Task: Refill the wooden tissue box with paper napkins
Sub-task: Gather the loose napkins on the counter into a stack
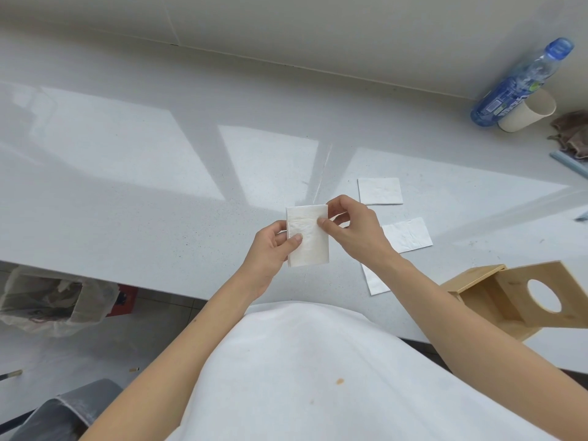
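A folded white paper napkin (308,237) is held above the counter between both hands. My left hand (270,253) pinches its left edge with the thumb on top. My right hand (353,227) grips its upper right corner. Three more white napkins lie flat on the counter to the right: one further back (379,190), one beside my right wrist (410,233), one partly hidden under my right forearm (375,281). The wooden tissue box (477,300) stands open at the counter's near right edge, its lid (569,300) with a round hole tilted up.
The pale counter (143,173) runs wide to the left. A blue water bottle (521,84) and a paper cup (528,113) stand at the back right, beside a brown cloth (572,132). A bagged bin (51,300) sits on the floor at lower left.
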